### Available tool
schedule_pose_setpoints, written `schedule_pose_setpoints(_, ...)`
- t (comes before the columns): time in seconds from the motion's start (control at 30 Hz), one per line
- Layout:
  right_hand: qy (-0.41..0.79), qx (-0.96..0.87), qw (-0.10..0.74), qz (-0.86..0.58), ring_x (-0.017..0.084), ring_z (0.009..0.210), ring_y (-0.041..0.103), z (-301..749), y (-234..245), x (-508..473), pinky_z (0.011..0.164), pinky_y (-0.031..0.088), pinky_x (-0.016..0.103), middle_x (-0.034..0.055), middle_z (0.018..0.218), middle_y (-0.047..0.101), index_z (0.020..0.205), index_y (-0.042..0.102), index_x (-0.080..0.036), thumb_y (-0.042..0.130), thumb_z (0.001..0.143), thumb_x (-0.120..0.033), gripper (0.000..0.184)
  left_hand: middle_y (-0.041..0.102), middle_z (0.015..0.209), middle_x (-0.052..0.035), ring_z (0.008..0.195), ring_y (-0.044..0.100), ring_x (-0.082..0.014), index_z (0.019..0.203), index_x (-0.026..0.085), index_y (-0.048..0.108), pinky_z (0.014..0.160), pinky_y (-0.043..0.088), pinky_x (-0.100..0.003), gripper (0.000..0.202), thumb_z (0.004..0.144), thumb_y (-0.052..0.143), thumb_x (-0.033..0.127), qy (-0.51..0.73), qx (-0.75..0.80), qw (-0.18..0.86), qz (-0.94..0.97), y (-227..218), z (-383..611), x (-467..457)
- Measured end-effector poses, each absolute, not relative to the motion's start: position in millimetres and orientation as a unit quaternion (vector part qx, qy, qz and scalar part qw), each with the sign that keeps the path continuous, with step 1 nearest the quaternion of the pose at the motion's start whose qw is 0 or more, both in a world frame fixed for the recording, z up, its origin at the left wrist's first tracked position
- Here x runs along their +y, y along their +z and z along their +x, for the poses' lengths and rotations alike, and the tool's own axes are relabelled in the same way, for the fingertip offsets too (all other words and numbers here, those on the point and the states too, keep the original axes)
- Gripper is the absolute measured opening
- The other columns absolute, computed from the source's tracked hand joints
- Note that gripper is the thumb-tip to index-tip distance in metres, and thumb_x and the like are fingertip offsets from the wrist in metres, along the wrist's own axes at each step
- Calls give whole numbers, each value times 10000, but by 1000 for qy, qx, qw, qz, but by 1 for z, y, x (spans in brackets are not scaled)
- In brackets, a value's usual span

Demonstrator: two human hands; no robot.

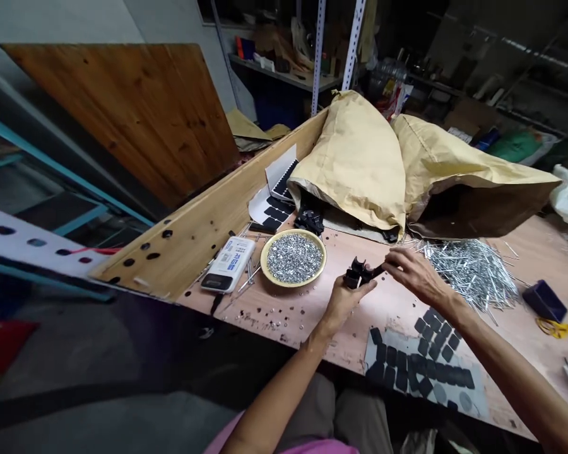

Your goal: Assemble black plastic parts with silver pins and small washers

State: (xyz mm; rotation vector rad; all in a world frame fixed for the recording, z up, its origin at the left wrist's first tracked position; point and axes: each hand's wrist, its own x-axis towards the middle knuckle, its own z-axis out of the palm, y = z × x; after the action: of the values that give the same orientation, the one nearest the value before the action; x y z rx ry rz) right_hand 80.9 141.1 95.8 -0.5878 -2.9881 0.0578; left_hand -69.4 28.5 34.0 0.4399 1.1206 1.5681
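My left hand [343,302] is closed around a black plastic part [356,272] with curved, clip-like notches on top, held just above the table. My right hand [416,274] pinches the end of a thin dark piece [377,271] that reaches to the right side of that part. Whether the two are joined or only touching, I cannot tell. Left of my hands stands a round yellow bowl [264,265] full of small silvery metal pieces. Beyond my right hand lies a heap of long metal screws or pins [478,271]. Black rounded pads [407,366] lie on a grey sheet below my hands.
Two tan sacks [360,157] [468,157] lie open-mouthed at the back, black parts [308,221] spilling from one. A white power bank [230,265] with a cable sits left. A wooden board [255,180] edges the table. A dark blue box [544,299] stands right.
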Motion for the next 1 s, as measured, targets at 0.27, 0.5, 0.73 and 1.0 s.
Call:
schedule_pose_setpoints(0.27, 109, -965, 73, -228, 231, 1236, 491, 77, 92, 102, 975, 460, 431, 119, 1350, 504, 1207, 536, -217, 465, 887, -292, 336, 649, 613, -33, 537, 621, -162, 756, 104, 649, 579, 496, -300, 494, 412, 867, 384, 588, 317, 736, 108, 29, -47, -8)
schedule_pose_setpoints(0.5, 224, -900, 67, -367, 170, 785, 683, -38, 58, 157, 697, 517, 251, 74, 876, 725, 984, 670, -148, 464, 894, -273, 257, 539, 510, 59, 424, 509, -99, 1013, 114, 631, 494, 465, -265, 650, 496, 811, 465, 668, 339, 659, 75, 15, -63, -16)
schedule_pose_setpoints(0.73, 185, -895, 51, -403, 181, 759, 669, -136, 18, 188, 631, 460, 217, 78, 813, 724, 868, 708, -140, 618, 805, -272, 172, 524, 526, 54, 431, 504, -100, 1005, 119, 626, 517, 482, -289, 680, 499, 800, 539, 672, 372, 637, 65, 4, -71, -21)
schedule_pose_setpoints(1.0, 126, -907, -4, -401, 188, 856, 656, -137, 23, 195, 662, 444, 227, 69, 929, 712, 902, 701, -189, 610, 834, -345, 192, 547, 576, 33, 474, 536, -109, 1079, 113, 631, 567, 477, -285, 734, 506, 800, 538, 670, 384, 627, 105, 8, -76, -18)
